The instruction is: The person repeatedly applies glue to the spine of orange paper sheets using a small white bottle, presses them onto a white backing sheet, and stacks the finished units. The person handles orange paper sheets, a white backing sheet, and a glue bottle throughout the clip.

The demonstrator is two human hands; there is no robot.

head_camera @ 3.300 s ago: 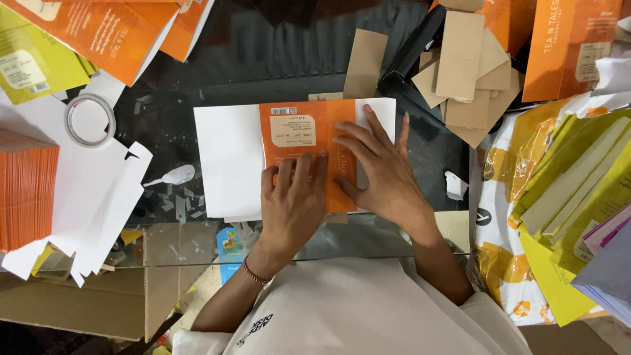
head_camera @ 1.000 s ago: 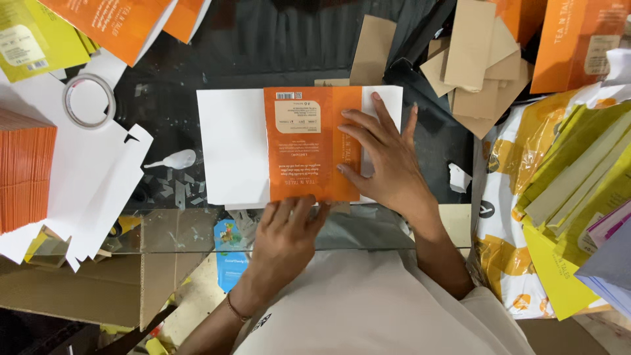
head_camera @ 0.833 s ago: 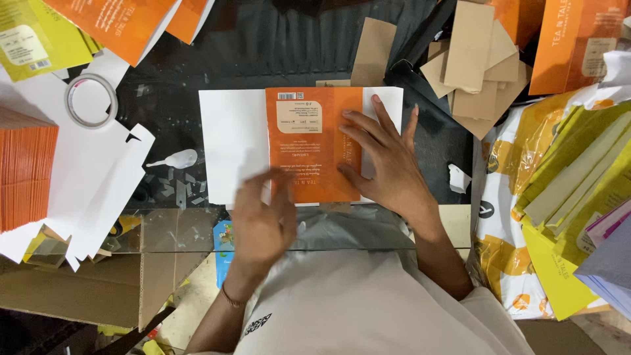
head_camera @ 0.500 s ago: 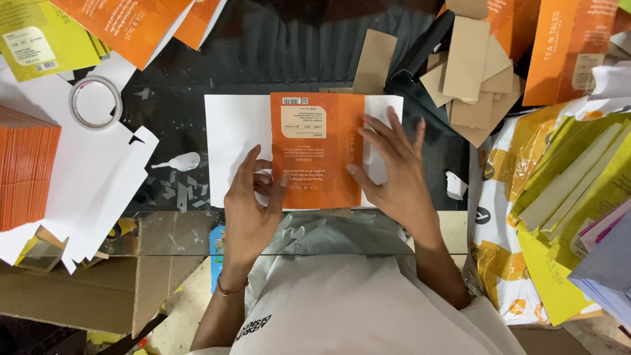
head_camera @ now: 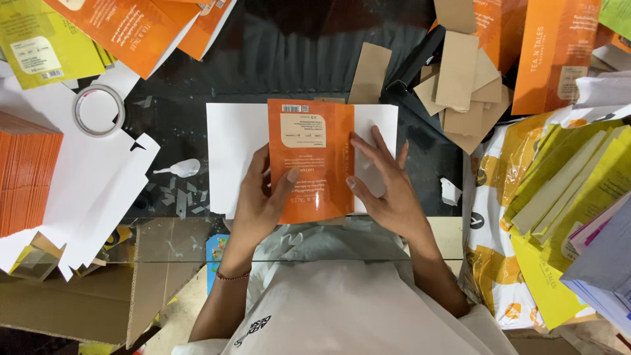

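Note:
An orange printed card panel [head_camera: 312, 158] lies on a white die-cut sheet [head_camera: 233, 154] on the dark table. My left hand [head_camera: 259, 197] rests flat on the panel's left edge, thumb on the orange face. My right hand [head_camera: 384, 184] presses with spread fingers on the panel's right edge and on the white flap [head_camera: 381, 118] beside it. Neither hand grips anything.
A tape roll [head_camera: 98, 110] lies at left near a stack of orange cards [head_camera: 26, 174] and white cut sheets [head_camera: 92, 190]. Brown cardboard pieces [head_camera: 460, 85] are piled at upper right. Yellow and orange flat packs [head_camera: 565, 177] crowd the right side. A glue blob [head_camera: 177, 169] is on the table.
My left hand moved from the panel's lower edge to its left edge. The orange panel and white sheet shifted slightly right and down in view. My right hand stayed pressed on the right side.

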